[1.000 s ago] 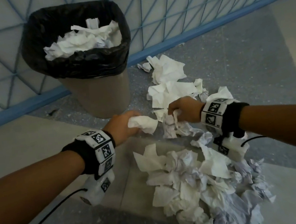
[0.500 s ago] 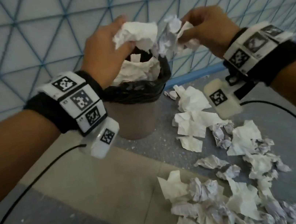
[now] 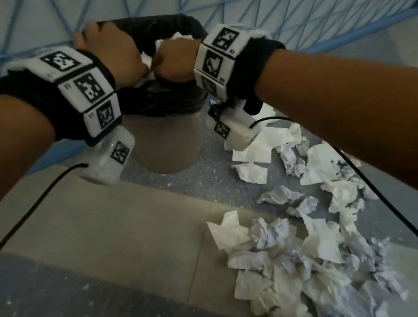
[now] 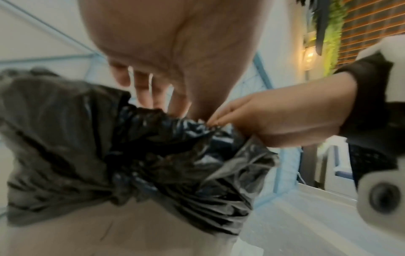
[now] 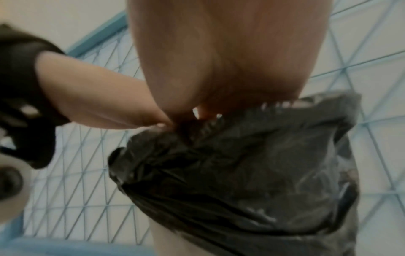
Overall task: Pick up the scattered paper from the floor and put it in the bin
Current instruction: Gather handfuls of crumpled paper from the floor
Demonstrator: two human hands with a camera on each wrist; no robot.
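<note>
My left hand [image 3: 111, 56] and right hand [image 3: 174, 60] sit over the bin [image 3: 173, 142] rim, touching. Grip: left fingers spread, right indeterminate. Scattered paper [image 3: 298, 253] crowds the floor [image 3: 108, 254] rightward

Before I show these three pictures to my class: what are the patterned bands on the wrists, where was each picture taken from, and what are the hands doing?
No robot here: a person wears marker bands and small wrist cameras. The wide picture comes from a head camera; the two close ones look along each hand. Both the left hand and the right hand reach over the bin, lined with a black bag. White paper shows between them, but whether the fingers hold any is hidden. Much crumpled paper lies on the floor.
</note>
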